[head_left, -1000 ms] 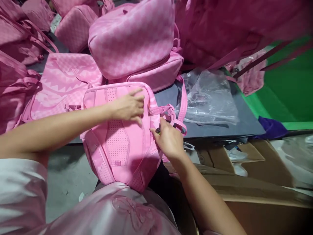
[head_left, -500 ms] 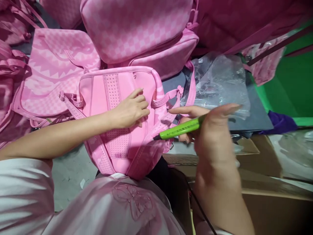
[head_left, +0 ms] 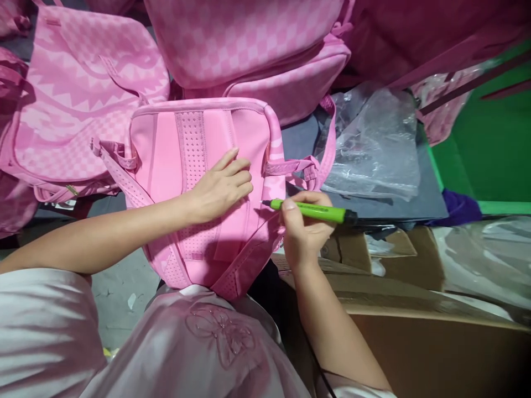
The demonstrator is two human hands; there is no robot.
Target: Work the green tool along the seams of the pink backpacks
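Note:
A pink backpack (head_left: 194, 149) lies back-panel up in front of me, its lower end resting on my lap. My left hand (head_left: 222, 188) lies flat on its perforated back panel, fingers stretched out. My right hand (head_left: 305, 226) is closed round a green pen-shaped tool (head_left: 311, 210) with a dark cord at its rear end. The tool's dark tip points left and touches the backpack's right edge, just below the pink strap loop (head_left: 301, 166).
More pink backpacks (head_left: 249, 44) are piled behind and to the left. A crumpled clear plastic bag (head_left: 373, 143) lies on a dark board at the right. Cardboard boxes (head_left: 415, 331) stand at lower right, beside a green surface (head_left: 489, 149).
My right hand, raised close to the camera half a second ago, has come down and turned the green tool so that its tip meets the backpack's right edge. My left hand has hardly moved.

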